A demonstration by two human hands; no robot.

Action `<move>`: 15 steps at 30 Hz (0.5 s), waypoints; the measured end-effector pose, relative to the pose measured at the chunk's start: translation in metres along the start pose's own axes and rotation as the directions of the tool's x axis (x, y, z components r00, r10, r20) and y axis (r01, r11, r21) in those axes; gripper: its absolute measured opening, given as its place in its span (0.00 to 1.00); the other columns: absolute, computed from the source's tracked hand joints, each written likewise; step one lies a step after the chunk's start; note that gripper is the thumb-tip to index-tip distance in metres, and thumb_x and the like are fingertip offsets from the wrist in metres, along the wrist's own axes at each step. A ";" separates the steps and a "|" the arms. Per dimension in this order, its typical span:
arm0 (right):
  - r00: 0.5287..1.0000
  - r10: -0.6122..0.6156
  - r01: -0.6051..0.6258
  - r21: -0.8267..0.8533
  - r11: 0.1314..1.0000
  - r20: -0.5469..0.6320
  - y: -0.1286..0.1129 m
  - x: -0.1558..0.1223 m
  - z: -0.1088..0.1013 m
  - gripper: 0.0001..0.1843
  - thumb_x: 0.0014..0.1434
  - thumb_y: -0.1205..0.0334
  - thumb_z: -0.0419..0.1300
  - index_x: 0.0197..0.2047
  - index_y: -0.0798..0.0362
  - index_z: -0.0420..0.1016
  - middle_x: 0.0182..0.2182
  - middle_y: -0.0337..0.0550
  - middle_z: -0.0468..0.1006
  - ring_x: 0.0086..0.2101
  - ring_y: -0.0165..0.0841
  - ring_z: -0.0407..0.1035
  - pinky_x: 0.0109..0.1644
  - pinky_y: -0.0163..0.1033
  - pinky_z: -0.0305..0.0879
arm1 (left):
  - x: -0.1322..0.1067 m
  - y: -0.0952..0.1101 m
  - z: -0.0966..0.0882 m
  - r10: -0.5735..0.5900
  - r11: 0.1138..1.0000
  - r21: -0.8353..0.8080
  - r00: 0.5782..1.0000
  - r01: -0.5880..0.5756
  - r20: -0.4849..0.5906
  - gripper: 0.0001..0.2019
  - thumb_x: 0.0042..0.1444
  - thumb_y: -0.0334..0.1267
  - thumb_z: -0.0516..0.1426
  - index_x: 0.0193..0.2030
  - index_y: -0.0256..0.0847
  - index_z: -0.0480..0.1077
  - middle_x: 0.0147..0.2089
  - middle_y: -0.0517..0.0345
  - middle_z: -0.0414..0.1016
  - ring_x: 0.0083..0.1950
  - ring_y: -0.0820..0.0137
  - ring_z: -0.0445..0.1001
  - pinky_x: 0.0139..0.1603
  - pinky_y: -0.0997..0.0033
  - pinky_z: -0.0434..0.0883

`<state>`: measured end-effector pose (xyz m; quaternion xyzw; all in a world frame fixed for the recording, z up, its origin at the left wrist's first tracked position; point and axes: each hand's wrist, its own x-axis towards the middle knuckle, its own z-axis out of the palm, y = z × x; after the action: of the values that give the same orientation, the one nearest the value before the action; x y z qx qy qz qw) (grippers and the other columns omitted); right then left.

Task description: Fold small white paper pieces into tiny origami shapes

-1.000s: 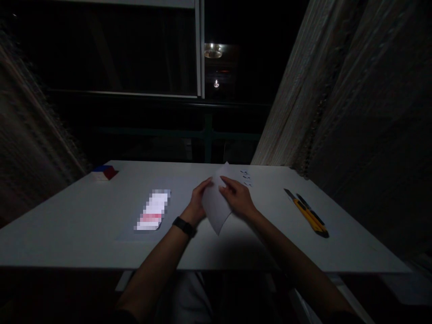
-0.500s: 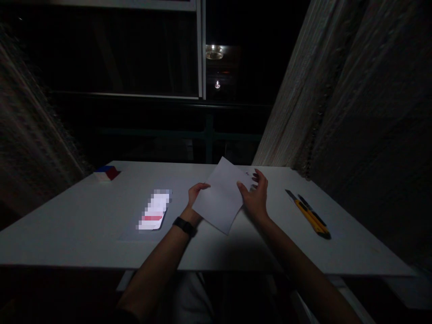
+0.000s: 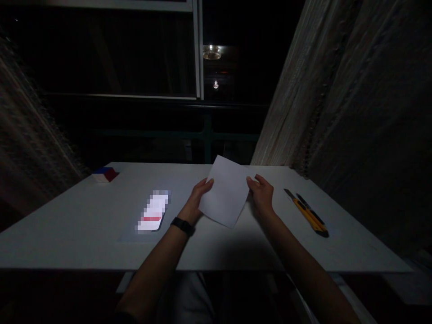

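A white sheet of paper [image 3: 225, 192] is held up, tilted, above the middle of the white table [image 3: 84, 225]. My left hand [image 3: 196, 201] grips its left edge, with a dark watch on the wrist. Fingers of my right hand [image 3: 262, 195] pinch the sheet's right edge. Both hands hold it just over the tabletop, one corner pointing toward me and one away.
A lit phone [image 3: 154, 210] lies left of my hands. Near the far left corner sits a red, white and blue block [image 3: 105, 173]. A yellow utility knife and a dark pen [image 3: 308, 213] lie at the right. Curtains hang on both sides, with a dark window behind.
The sheet has gone from a narrow folded shape under both hands to a wide sheet lifted off the table. My right hand moved from on top of it to its right edge.
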<state>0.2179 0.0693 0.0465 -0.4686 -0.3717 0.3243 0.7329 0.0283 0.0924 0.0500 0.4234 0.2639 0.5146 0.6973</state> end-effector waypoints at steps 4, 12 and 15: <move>0.991 0.065 -0.084 0.163 0.983 0.119 -0.005 0.003 -0.004 0.25 0.46 0.45 0.62 0.43 0.54 0.69 0.24 0.41 0.75 0.24 0.32 0.69 0.25 0.35 0.65 | 0.003 -0.006 -0.001 -0.020 0.996 0.080 0.993 0.029 -0.112 0.18 0.41 0.42 0.64 0.37 0.33 0.71 0.33 0.50 0.76 0.30 0.68 0.73 0.32 0.70 0.69; 0.740 0.268 -0.426 0.121 0.897 0.617 0.005 -0.010 0.005 0.27 0.42 0.62 0.65 0.48 0.48 0.66 0.49 0.45 0.72 0.46 0.35 0.68 0.46 0.39 0.65 | 0.001 -0.010 0.006 -0.152 0.988 0.035 0.983 0.149 0.107 0.11 0.44 0.38 0.62 0.34 0.34 0.73 0.29 0.53 0.75 0.24 0.72 0.71 0.28 0.73 0.67; 0.667 0.250 -0.422 0.079 0.903 0.702 0.003 -0.018 0.011 0.27 0.41 0.60 0.64 0.47 0.48 0.67 0.42 0.44 0.75 0.42 0.36 0.69 0.43 0.39 0.66 | -0.005 -0.013 0.014 -0.149 0.987 0.088 0.977 0.137 0.151 0.04 0.44 0.33 0.60 0.29 0.36 0.73 0.27 0.55 0.74 0.28 0.69 0.73 0.31 0.70 0.69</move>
<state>0.1990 0.0607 0.0431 -0.2888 -0.4775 0.6437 0.5237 0.0448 0.0816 0.0454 0.4691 0.2575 0.4176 0.7343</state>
